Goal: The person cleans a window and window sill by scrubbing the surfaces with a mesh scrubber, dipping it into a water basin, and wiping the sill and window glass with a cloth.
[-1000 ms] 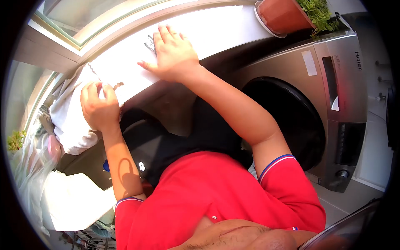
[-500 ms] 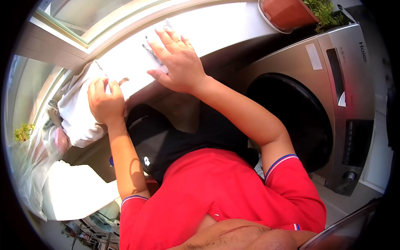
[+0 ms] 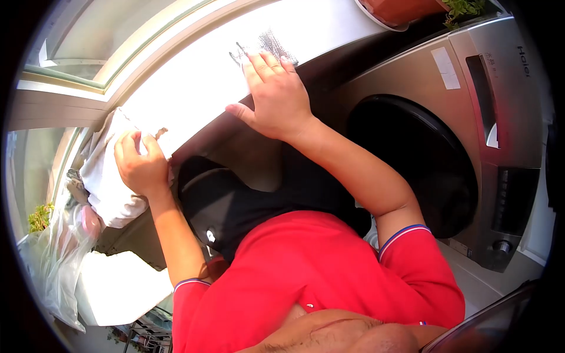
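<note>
My right hand lies flat with its fingers stretched out at the front edge of the bright white sill. Its fingertips rest on a thin, grey speckled piece whose kind I cannot make out in the glare. Farther left, my left hand has curled fingers closed on a white cloth. The cloth is bunched over the left end of the sill and hangs down its front.
A brown plant pot stands on the sill at upper right. The silver washing machine with a black round door is at right. A clear plastic bag and a white panel-like object are at lower left. A window frame borders the sill.
My right hand has slid right along the sill, and the grey speckled piece has shifted the same way. My left hand stays at the white cloth, its thumb and forefinger slightly farther apart.
</note>
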`<action>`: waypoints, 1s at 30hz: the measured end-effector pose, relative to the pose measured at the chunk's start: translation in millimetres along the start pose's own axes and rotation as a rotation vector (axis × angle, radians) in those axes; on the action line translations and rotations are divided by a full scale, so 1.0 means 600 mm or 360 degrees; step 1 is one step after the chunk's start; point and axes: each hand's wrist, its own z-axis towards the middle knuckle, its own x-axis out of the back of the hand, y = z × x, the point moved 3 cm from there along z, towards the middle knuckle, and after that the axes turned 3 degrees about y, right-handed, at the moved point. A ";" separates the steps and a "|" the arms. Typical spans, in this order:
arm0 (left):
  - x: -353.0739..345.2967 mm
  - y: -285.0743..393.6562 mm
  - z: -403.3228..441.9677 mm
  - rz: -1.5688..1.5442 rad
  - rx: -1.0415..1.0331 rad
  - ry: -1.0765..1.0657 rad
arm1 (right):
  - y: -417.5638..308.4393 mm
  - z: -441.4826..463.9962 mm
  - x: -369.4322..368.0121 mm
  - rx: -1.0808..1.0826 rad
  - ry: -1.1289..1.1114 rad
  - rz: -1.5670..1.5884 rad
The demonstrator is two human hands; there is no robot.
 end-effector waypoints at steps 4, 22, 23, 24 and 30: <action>0.003 -0.010 0.000 -0.0158 -0.0003 0.0003 | 0.111 0.020 0.002 -0.0202 0.0057 -0.0249; 0.010 0.007 0.005 -0.0003 0.0036 0.0021 | 0.151 0.033 0.036 -0.0395 -0.0191 -0.0242; 0.007 0.008 0.006 -0.0008 0.0038 0.0042 | 0.161 0.047 0.017 -0.0290 -0.0047 -0.0202; 0.007 0.009 0.005 -0.0016 0.0036 0.0041 | 0.136 0.047 0.011 -0.0255 -0.0098 -0.0192; 0.009 0.003 0.007 -0.0083 0.0014 0.0044 | 0.138 0.070 0.002 -0.0193 -0.0034 -0.0322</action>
